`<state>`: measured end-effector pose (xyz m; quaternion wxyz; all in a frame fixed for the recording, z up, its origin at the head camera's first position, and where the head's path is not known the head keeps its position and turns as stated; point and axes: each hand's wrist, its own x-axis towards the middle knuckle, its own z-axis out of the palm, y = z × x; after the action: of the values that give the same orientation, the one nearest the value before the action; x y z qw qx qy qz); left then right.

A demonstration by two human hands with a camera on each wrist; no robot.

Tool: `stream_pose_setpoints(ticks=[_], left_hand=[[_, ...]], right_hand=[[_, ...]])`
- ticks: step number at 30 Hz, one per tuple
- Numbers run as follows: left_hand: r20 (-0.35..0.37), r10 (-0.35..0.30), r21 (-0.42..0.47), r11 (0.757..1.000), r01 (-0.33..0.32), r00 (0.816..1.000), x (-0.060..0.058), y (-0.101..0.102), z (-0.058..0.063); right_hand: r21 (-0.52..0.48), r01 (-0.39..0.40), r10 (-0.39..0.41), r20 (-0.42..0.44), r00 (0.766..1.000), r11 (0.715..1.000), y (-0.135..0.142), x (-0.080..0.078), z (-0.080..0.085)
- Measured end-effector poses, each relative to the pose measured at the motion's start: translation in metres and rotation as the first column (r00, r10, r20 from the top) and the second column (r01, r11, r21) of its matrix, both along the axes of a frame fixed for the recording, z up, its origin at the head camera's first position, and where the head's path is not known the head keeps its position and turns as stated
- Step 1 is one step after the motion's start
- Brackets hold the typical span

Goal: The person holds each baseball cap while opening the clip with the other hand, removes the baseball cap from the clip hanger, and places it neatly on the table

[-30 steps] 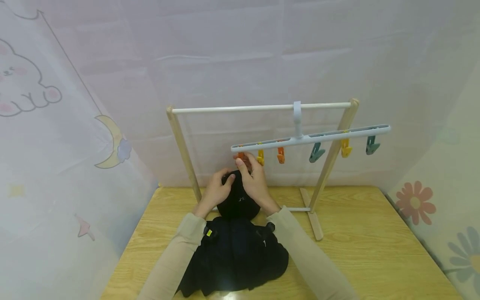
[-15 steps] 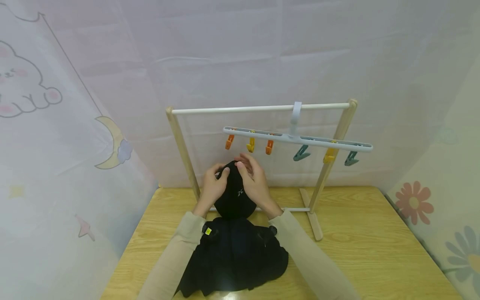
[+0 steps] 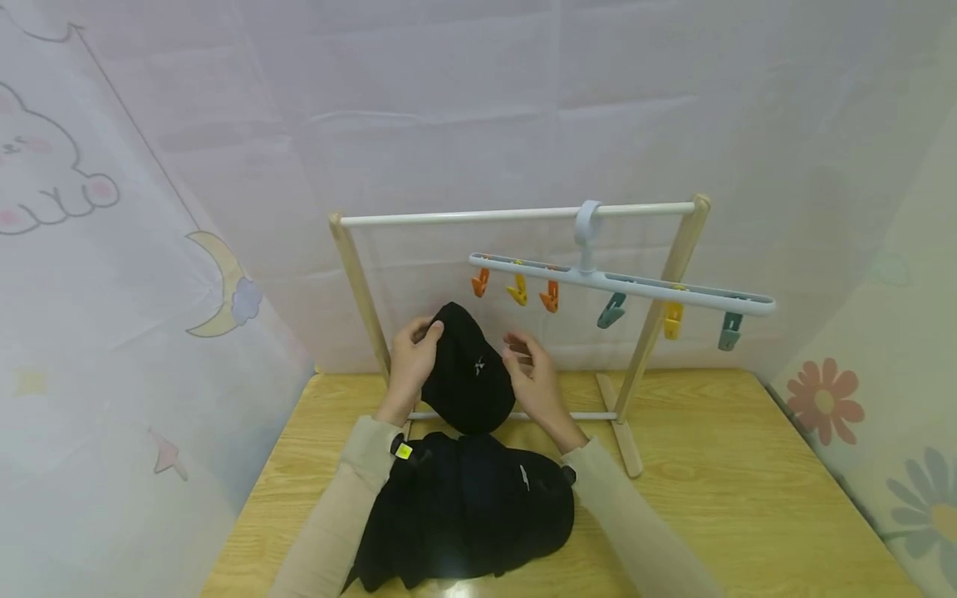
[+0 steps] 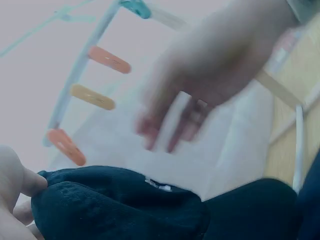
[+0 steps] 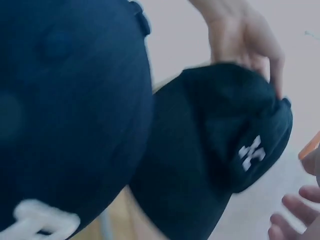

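Observation:
A black cap (image 3: 467, 374) with a small white mark is held up below the left end of a clip hanger (image 3: 620, 282). My left hand (image 3: 411, 361) pinches the cap's upper left edge between thumb and fingers. Apart from the cap on its right side is my right hand (image 3: 537, 382), fingers loosely bent and holding nothing; it is blurred in the left wrist view. Above the cap dangle an orange clip (image 3: 480, 282) and a yellow clip (image 3: 517, 288), neither touching it. Dark fabric items (image 3: 471, 515) lie heaped on the table in front.
The hanger hooks over the white bar (image 3: 463, 218) of a wooden rack (image 3: 676, 257) standing on the wooden table (image 3: 718, 482). More clips, orange, green and yellow, hang along it. A printed cloth backdrop (image 3: 449, 100) stands behind.
My right hand has gone from the hanger's end clip to the cap, then let go and moved right. The hanger has swung, its left end higher. My left hand keeps hold of the cap.

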<state>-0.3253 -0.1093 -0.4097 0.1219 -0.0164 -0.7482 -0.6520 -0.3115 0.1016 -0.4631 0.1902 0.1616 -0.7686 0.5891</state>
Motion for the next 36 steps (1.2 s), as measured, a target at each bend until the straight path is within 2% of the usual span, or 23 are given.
stream_pose_setpoints(ticks=[5, 8, 10, 12, 14, 16, 18, 19, 22, 26, 31, 36], left_hand=[[0.052, -0.031, 0.133, 0.991, 0.023, 0.998, 0.003, 0.001, 0.008], [0.069, -0.059, 0.206, 0.978, 0.044, 0.996, 0.005, 0.003, 0.011], [0.071, -0.077, 0.231, 0.971, 0.058, 0.994, 0.006, 0.004, 0.012], [0.063, -0.108, 0.260, 0.962, 0.088, 0.992, 0.008, 0.006, 0.013], [0.051, -0.140, 0.277, 0.953, 0.121, 0.989, 0.010, 0.007, 0.014], [0.046, -0.172, 0.288, 0.945, 0.152, 0.984, 0.011, 0.009, 0.014], [0.043, -0.186, 0.279, 0.946, 0.167, 0.982, 0.012, 0.009, 0.014], [0.043, -0.193, 0.269, 0.947, 0.174, 0.980, 0.013, 0.010, 0.014], [0.042, -0.205, 0.222, 0.956, 0.191, 0.978, 0.015, 0.009, 0.015], [0.034, -0.240, 0.165, 0.959, 0.231, 0.970, 0.018, 0.008, 0.015], [0.047, -0.288, 0.124, 0.952, 0.280, 0.956, 0.023, 0.008, 0.013], [0.099, -0.317, 0.106, 0.946, 0.307, 0.943, 0.026, 0.010, 0.013]], right_hand=[[0.047, 0.057, -0.062, 0.116, 0.991, 0.997, 0.013, 0.000, -0.023], [0.013, 0.033, -0.035, 0.249, 0.968, 0.999, 0.019, 0.000, -0.036], [-0.080, 0.000, 0.029, 0.353, 0.935, 0.997, 0.022, 0.000, -0.043], [-0.215, -0.020, 0.119, 0.456, 0.882, 0.976, 0.026, 0.000, -0.047], [-0.370, -0.027, 0.229, 0.513, 0.827, 0.928, 0.028, 0.000, -0.049], [-0.481, -0.016, 0.312, 0.544, 0.779, 0.877, 0.031, 0.001, -0.050], [-0.547, -0.013, 0.369, 0.546, 0.752, 0.837, 0.034, 0.001, -0.048], [-0.562, -0.012, 0.382, 0.547, 0.745, 0.827, 0.036, 0.002, -0.047], [-0.567, 0.000, 0.378, 0.550, 0.744, 0.824, 0.042, 0.004, -0.045], [-0.547, 0.022, 0.345, 0.557, 0.755, 0.837, 0.051, 0.007, -0.043], [-0.513, 0.021, 0.315, 0.558, 0.768, 0.858, 0.060, 0.013, -0.042], [-0.519, 0.010, 0.321, 0.544, 0.775, 0.855, 0.069, 0.019, -0.043]])
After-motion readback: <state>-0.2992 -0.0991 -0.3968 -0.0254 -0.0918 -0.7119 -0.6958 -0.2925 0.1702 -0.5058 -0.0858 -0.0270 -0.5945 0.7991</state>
